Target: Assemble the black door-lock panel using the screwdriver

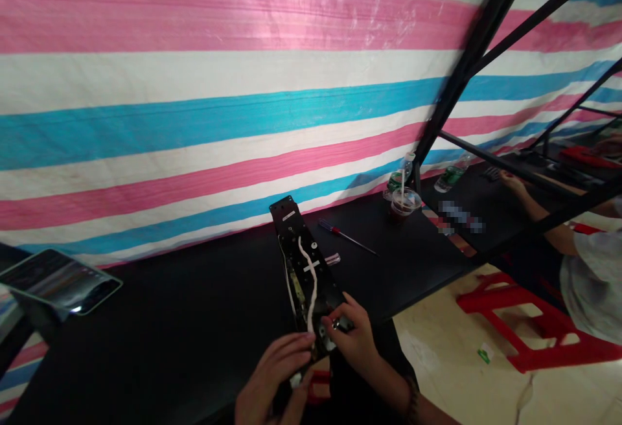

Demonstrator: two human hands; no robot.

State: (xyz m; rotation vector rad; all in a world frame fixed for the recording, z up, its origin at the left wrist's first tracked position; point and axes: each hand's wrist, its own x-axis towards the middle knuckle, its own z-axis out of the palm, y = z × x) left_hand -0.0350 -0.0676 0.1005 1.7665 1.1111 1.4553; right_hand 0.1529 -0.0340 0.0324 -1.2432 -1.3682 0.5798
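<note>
A long black panel (296, 250) with metal parts and a white cable (309, 282) along it stands tilted up from the black table (194, 328), its lower end in my hands. My left hand (272, 379) grips the panel's lower edge. My right hand (352, 337) holds the lower end from the other side, its fingertips on a small dark part. Beyond the panel lie a red-handled screwdriver (343, 237) and a small clear packet (333, 258), both out of reach of my fingers.
A tablet (58, 281) lies at the table's left. Farther along stand a cup with a straw (405, 203) and a green-labelled bottle (399, 179). A co-worker's arm (534, 211) rests on the table beyond a black metal frame. A red stool (525, 321) stands on the floor. Striped tarpaulin (218, 114) hangs behind.
</note>
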